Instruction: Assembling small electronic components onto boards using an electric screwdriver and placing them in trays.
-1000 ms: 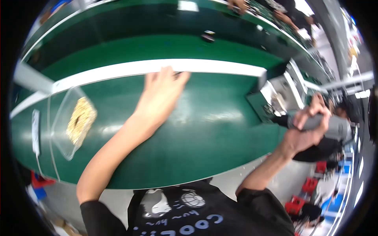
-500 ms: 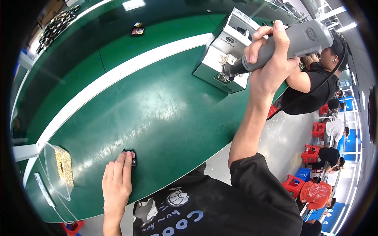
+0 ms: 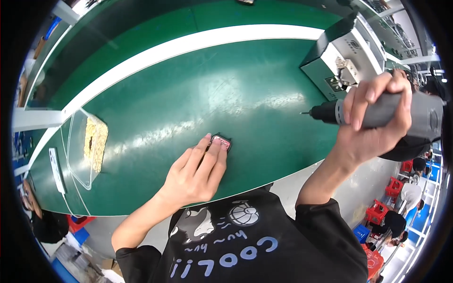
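Observation:
In my right hand [image 3: 375,111] is a grey electric screwdriver [image 3: 389,109] with a black nose, held nearly level above the table. Its thin bit points left; whether a screw sits on the tip is too small to tell. My left hand [image 3: 196,172] rests on the green tabletop, fingertips gripping a small black-and-red part [image 3: 223,143]. Those fingers cover much of the part, and my thumb is hidden. Beyond the screwdriver stands a pale, dark-sided screw feeder [image 3: 355,47] with a metal mechanism on its front.
At the left, a clear plastic box [image 3: 78,162] contains small gold-coloured pieces [image 3: 96,141]. A white strip-shaped device [image 3: 56,170] with a cable lies beside it. A white rail [image 3: 188,40] borders the far table edge. Other people and red stools [image 3: 376,212] are at the right.
The screwdriver's tip has come away from the screw feeder's front and is now nearer the left hand. The whole view has shifted. My left fingers remain on the black-and-red part.

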A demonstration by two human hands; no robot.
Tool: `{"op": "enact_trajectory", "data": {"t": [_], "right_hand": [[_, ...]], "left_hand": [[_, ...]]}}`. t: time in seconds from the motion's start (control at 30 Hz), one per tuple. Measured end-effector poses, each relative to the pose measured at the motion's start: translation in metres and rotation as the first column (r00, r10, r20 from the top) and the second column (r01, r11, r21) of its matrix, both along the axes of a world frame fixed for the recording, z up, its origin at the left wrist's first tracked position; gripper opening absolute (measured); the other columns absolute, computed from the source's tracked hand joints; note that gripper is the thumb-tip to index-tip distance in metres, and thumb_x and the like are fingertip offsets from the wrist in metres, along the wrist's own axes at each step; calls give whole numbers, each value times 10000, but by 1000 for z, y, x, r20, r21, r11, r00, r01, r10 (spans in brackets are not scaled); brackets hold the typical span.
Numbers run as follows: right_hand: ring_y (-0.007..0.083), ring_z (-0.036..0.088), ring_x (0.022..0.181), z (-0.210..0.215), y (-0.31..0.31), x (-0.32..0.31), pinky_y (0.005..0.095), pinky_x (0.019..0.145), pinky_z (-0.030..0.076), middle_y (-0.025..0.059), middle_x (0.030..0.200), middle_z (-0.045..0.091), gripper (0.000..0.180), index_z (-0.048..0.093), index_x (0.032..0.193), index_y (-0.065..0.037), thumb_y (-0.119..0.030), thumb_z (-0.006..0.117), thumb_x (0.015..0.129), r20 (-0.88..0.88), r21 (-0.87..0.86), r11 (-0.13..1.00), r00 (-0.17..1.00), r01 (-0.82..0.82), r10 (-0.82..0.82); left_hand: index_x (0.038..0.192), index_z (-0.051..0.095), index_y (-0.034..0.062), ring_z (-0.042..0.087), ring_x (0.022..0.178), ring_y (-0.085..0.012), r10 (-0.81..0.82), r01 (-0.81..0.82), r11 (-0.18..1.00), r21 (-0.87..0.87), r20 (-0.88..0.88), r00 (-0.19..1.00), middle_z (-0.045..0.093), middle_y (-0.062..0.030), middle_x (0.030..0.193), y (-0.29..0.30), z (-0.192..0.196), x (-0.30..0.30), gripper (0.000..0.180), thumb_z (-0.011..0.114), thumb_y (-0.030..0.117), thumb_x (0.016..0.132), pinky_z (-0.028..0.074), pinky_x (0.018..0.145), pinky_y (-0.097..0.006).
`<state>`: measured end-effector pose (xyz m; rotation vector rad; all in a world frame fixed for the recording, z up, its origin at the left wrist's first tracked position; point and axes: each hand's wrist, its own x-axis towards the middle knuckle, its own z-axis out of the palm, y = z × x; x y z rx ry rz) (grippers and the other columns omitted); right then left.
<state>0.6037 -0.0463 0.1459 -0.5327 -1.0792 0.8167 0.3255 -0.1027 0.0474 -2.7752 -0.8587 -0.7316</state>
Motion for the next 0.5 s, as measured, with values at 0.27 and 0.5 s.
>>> {"op": "enact_trajectory", "data": {"t": [0.27, 0.5], "right_hand": [[139, 421, 357, -29, -33, -83, 273, 315, 360, 131, 782, 516, 308, 390, 1042, -31, -335, 439, 1041, 17, 1, 981, 981, -192, 192], [151, 410, 346, -37, -42, -101, 283, 318, 367, 134, 756, 507, 317, 359, 1007, -41, -336, 472, 1030, 26, -124, 977, 984, -171, 175]], "left_hand": [[960, 687, -85, 723, 947, -337, 1, 3, 997, 81, -48, 999, 690, -191, 952, -5, -5, -5, 205, 675, 44, 802, 595, 715, -319], [946, 686, -81, 723, 959, -346, 22, -17, 997, 75, -65, 998, 692, -190, 954, -10, -5, -4, 188, 669, 51, 813, 609, 739, -328]]}}
